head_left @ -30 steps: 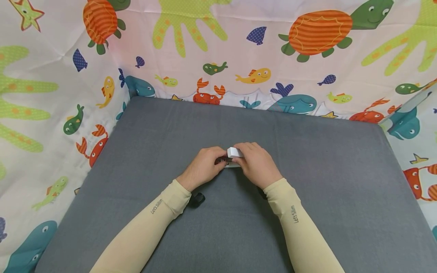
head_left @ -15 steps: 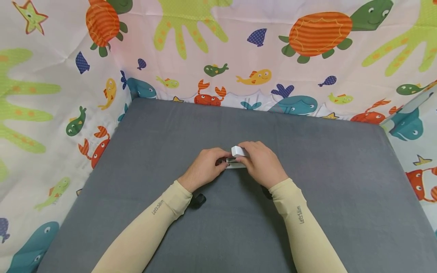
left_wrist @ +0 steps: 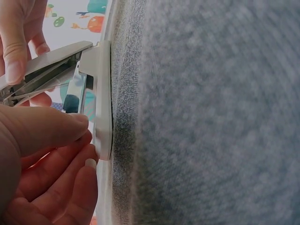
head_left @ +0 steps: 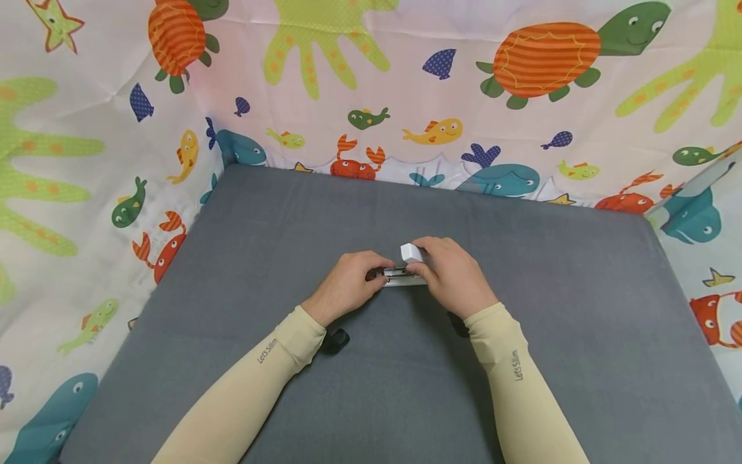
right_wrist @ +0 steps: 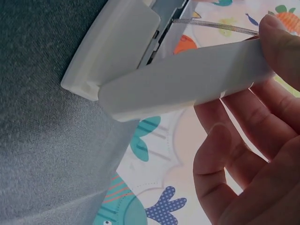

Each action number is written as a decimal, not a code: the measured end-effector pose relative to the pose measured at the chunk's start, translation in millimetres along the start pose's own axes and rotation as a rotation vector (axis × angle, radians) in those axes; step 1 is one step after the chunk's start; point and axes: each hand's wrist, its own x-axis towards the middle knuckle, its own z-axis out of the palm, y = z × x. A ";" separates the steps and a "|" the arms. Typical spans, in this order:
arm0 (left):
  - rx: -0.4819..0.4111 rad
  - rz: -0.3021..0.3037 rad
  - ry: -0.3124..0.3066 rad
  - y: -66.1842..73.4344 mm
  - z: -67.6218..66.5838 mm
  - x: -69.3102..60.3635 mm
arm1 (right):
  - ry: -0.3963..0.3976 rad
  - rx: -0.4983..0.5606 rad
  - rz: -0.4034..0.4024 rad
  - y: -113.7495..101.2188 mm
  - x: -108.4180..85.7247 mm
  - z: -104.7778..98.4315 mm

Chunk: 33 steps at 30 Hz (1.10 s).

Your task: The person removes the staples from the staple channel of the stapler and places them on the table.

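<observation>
A white stapler [head_left: 402,281] is on the grey surface between both hands, its top arm swung up from the base. My left hand [head_left: 346,283] holds the front end; in the left wrist view its thumb and fingers close around the metal staple rail [left_wrist: 75,96] beside the white base [left_wrist: 104,103]. With thumb and fingers, my right hand [head_left: 455,274] grips the raised top arm [right_wrist: 183,79]. A thin coil spring [right_wrist: 215,25] stretches between the rail and that arm in the right wrist view. Whether staples lie in the rail is hidden.
Grey cloth [head_left: 371,386] covers the work surface. A white curtain [head_left: 324,122] printed with sea animals stands along its back and sides. A small black piece [head_left: 335,341] sits under the left wrist.
The right hand has moved right and slightly up, lifting the stapler's top arm farther from the base. More of the metal rail now shows. The left hand stays nearly in place.
</observation>
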 end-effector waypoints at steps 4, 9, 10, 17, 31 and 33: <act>0.002 0.000 -0.003 0.1 0.1 0.0 | -0.009 0.008 0.003 0.3 -0.5 -3.1; -0.006 -0.001 -0.007 0.4 0.0 0.4 | -0.026 0.015 0.023 1.6 -0.5 -7.3; -0.006 -0.002 -0.007 0.5 0.0 0.4 | -0.026 0.019 0.030 2.3 -0.7 -8.2; -0.006 -0.016 -0.013 1.1 0.1 -0.3 | -0.023 0.056 0.051 6.9 -3.2 -14.7; -0.017 -0.032 -0.010 0.4 0.0 -0.6 | -0.049 0.131 0.093 19.5 -6.6 -28.1; -0.020 -0.028 -0.008 0.5 -0.2 -0.9 | -0.055 0.142 0.103 21.8 -7.1 -30.2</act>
